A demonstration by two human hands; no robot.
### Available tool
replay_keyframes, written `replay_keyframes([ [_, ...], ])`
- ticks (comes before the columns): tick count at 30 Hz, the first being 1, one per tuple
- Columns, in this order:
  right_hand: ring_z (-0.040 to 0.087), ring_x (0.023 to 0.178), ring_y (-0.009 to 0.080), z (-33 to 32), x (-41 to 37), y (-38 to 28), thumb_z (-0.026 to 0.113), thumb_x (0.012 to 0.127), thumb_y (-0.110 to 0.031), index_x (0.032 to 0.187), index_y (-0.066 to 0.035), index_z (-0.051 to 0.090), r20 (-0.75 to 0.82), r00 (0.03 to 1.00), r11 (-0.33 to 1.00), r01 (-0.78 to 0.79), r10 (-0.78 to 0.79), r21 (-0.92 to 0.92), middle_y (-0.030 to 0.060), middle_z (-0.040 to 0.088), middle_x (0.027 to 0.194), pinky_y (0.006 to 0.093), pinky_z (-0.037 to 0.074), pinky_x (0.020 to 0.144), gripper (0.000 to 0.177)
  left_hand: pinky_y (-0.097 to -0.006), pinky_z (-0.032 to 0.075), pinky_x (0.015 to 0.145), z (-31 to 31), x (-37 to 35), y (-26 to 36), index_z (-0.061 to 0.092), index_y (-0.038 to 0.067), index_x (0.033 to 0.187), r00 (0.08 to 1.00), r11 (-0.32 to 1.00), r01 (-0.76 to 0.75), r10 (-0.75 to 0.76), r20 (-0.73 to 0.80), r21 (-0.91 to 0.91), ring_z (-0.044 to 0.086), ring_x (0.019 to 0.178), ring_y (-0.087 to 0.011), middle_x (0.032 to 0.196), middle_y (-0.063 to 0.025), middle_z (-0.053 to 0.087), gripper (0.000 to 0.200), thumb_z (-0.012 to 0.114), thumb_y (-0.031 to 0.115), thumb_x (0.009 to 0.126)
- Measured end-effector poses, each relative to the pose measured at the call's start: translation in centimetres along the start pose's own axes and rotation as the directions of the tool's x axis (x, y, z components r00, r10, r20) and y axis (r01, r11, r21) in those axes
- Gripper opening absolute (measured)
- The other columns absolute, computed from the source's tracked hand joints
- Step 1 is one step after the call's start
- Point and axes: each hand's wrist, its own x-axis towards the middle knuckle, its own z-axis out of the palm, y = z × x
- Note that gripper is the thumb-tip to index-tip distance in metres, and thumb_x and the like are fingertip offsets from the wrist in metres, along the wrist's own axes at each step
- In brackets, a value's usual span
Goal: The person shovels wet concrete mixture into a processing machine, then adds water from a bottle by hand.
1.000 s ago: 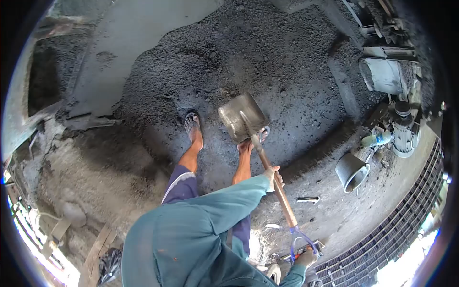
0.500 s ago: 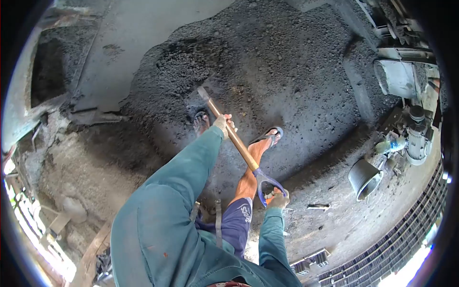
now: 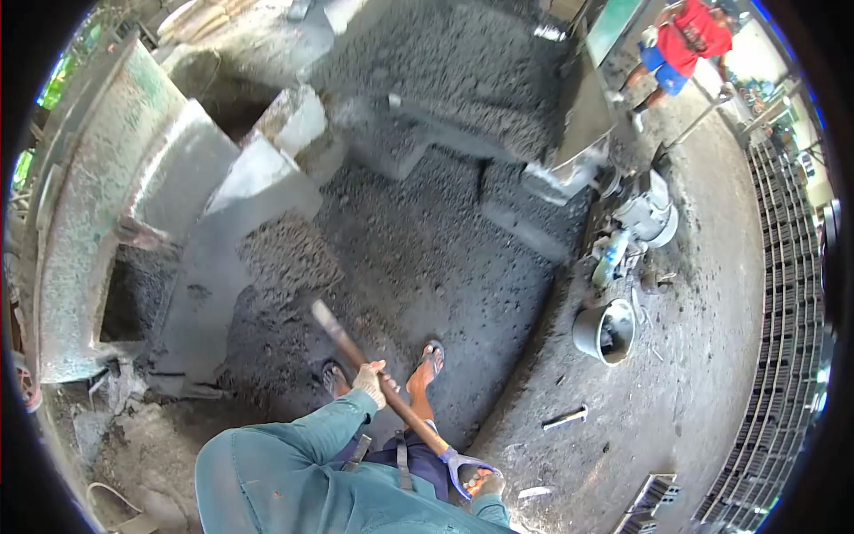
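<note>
A shovel [image 3: 412, 418] with a wooden shaft and a purple D-shaped handle slants across in front of my legs. My left hand [image 3: 369, 384] is wrapped round the middle of the shaft. Behind it, my right hand [image 3: 485, 483] is closed on the D-grip. The shaft's metal end points forward and left, where a squarish heap of dark, grainy material [image 3: 289, 258] hides the blade. Dark, lumpy material [image 3: 418, 240] covers the floor around my sandalled feet.
A co-worker [image 3: 685, 44] in a red shirt stands at the far right. On the right ledge are a bucket [image 3: 587, 331], a hammer [image 3: 566, 417] and a motor [image 3: 648, 214]. Rows of dark blocks [image 3: 774, 294] line the right edge. A concrete slab [image 3: 209, 294] lies left.
The view has swung upward, bringing the co-worker and the far area into sight. The shovel appears lower in the view. Both hands keep their hold on it.
</note>
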Motion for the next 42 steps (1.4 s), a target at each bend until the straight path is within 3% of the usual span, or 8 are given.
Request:
replay_keyframes([
  [5,0.055,0.057,0.0243,8.4,3.3,-3.1,0.049,0.084,-0.003,0.083,-0.007,0.058,0.214,0.970,0.973,0.070,-0.118,0.219,0.0100,0.056,0.071,0.0375,0.046,0.045,0.010,-0.0470,0.048,0.069,15.1,-9.4,7.3,0.050,0.011,0.086,0.879,0.986,-0.159,0.118,0.461,0.052,0.052,0.063,-0.0257,0.070,-0.0056,0.050,0.024,0.071,0.021,0.083],
  [9,0.047,0.050,0.0170,16.9,2.5,-7.8,0.050,0.087,-0.003,0.078,-0.009,0.051,0.571,0.788,0.968,-0.125,0.231,-0.219,0.0042,0.049,0.065,0.0287,0.042,0.043,0.011,-0.0450,0.052,0.054,21.4,-13.6,13.9,0.052,0.008,0.084,0.739,0.813,-0.558,0.396,0.545,0.167,0.057,0.058,-0.0257,0.070,-0.0073,0.052,0.024,0.075,0.014,0.081],
  [18,0.042,0.043,0.0277,14.8,-0.6,-15.8,0.054,0.086,-0.016,0.082,-0.010,0.052,0.372,0.904,0.906,0.323,-0.210,-0.273,0.0083,0.045,0.063,0.0506,0.042,0.040,0.007,-0.0527,0.050,0.078,3.5,-8.7,11.0,0.052,0.013,0.080,0.923,0.899,-0.145,0.274,0.272,-0.413,0.057,0.064,-0.0259,0.070,-0.0057,0.054,0.019,0.070,0.015,0.085],
  [21,0.052,0.046,0.0196,21.6,-14.5,-21.0,0.057,0.085,-0.004,0.091,-0.004,0.056,0.561,0.622,0.549,0.772,-0.547,-0.320,0.0064,0.052,0.064,0.0375,0.047,0.042,0.006,-0.0540,0.050,0.083,-0.3,-7.6,9.9,0.052,0.012,0.083,0.981,0.771,-0.010,0.131,0.143,-0.637,0.057,0.066,-0.0262,0.070,-0.0070,0.054,0.016,0.068,0.012,0.085],
  [25,0.067,0.075,0.0205,29.8,-27.4,-19.5,0.076,0.077,-0.013,0.090,-0.003,0.063,0.855,-0.214,-0.503,0.862,-0.472,-0.062,0.0102,0.067,0.080,0.0318,0.053,0.069,0.021,-0.0586,0.048,0.091,-5.6,-9.4,11.4,0.053,0.010,0.090,0.966,0.682,-0.035,0.211,0.151,-0.730,0.060,0.072,-0.0269,0.076,-0.0094,0.056,0.013,0.065,0.010,0.084],
  [32,0.067,0.071,0.0310,38.8,-46.4,-1.1,0.078,0.067,-0.017,0.094,-0.010,0.067,0.554,-0.799,-0.595,0.333,0.234,0.732,0.0088,0.067,0.082,0.0400,0.054,0.065,0.030,-0.0527,0.049,0.092,-15.9,-19.5,20.2,0.053,0.009,0.089,0.817,0.461,-0.049,0.529,0.230,-0.886,0.059,0.072,-0.0249,0.077,-0.0071,0.055,0.013,0.065,0.011,0.087],
  [37,0.068,0.077,0.0303,42.0,-58.8,11.6,0.079,0.058,-0.004,0.097,-0.011,0.065,0.321,-0.780,-0.525,-0.010,0.536,0.851,0.0088,0.067,0.086,0.0399,0.054,0.069,0.042,-0.0465,0.052,0.079,-22.0,-26.7,26.0,0.057,0.012,0.086,0.442,0.400,0.036,0.816,0.373,-0.916,0.061,0.076,-0.0250,0.082,-0.0038,0.060,0.012,0.068,0.016,0.087],
  [42,0.069,0.078,0.0286,44.0,-64.8,22.2,0.078,0.068,-0.012,0.095,-0.010,0.067,0.313,-0.738,-0.532,-0.073,0.598,0.844,0.0122,0.069,0.086,0.0388,0.055,0.070,0.029,-0.0397,0.055,0.066,-27.5,-31.7,31.0,0.056,0.015,0.092,0.522,0.306,-0.214,0.839,0.156,-0.928,0.062,0.074,-0.0191,0.083,-0.0014,0.061,0.012,0.066,0.022,0.089],
])
